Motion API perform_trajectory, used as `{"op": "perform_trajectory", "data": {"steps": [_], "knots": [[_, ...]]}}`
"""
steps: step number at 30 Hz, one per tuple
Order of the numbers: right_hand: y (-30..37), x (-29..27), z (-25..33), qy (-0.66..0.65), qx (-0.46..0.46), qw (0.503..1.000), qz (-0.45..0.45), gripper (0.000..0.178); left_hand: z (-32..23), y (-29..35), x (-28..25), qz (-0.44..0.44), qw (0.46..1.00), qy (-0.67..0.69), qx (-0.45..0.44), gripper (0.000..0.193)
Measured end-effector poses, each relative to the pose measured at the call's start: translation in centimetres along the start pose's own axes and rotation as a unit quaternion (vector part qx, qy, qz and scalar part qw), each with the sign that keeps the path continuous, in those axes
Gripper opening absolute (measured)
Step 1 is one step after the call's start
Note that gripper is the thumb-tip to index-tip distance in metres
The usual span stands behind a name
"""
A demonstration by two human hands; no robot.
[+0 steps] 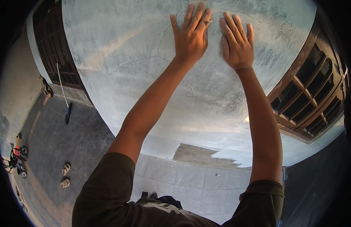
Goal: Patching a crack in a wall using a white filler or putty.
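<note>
My left hand [191,39] lies high on a grey, patchy plastered wall [145,87], its fingers spread over a crack. A small pale bit shows by its index finger and thumb; I cannot make out what it is. Just to the right, my right hand [239,45] rests flat against the same wall, fingers stretched upward and slightly apart. The hands do not touch each other. Both arms reach up and forward. Thin cracks run across the plaster below and beside the hands, and a bare darker patch [194,154] shows low down near the floor.
A wooden window frame [296,81] with dark panes is at right, a dark barred window [56,45] at far left. On the tiled floor [88,140] are a long-handled broom [68,113], a pair of sandals [66,169] and a small red-and-black bike [18,155].
</note>
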State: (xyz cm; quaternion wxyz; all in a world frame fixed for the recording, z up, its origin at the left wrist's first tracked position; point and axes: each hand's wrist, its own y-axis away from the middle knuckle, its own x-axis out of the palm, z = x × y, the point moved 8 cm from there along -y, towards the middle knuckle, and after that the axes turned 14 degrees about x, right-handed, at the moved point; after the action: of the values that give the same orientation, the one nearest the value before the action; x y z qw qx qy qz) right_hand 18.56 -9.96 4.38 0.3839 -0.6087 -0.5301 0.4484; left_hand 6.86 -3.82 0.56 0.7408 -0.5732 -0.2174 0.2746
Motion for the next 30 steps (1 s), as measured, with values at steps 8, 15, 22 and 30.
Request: {"op": "perform_trajectory", "data": {"steps": [8, 15, 22, 30], "knots": [[0.5, -0.1, 0.2, -0.009, -0.002, 1.0, -0.009, 0.045, -0.4, 2.3, -0.4, 0.004, 0.998, 0.053, 0.016, 0.045], [-0.1, -0.5, 0.6, -0.014, -0.007, 1.0, -0.018, 0.044, -1.5, 5.1, -0.2, 0.046, 0.998, 0.04, 0.001, 0.045], [-0.1, -0.2, 0.5, -0.013, 0.004, 1.0, -0.007, 0.045, 1.5, -0.2, -1.3, -0.012, 1.0, 0.011, 0.006, 0.044], [0.2, -0.4, 0.5, -0.013, 0.002, 1.0, -0.002, 0.045, 1.9, -1.5, -1.5, -0.033, 0.999, 0.004, 0.04, 0.044]]}}
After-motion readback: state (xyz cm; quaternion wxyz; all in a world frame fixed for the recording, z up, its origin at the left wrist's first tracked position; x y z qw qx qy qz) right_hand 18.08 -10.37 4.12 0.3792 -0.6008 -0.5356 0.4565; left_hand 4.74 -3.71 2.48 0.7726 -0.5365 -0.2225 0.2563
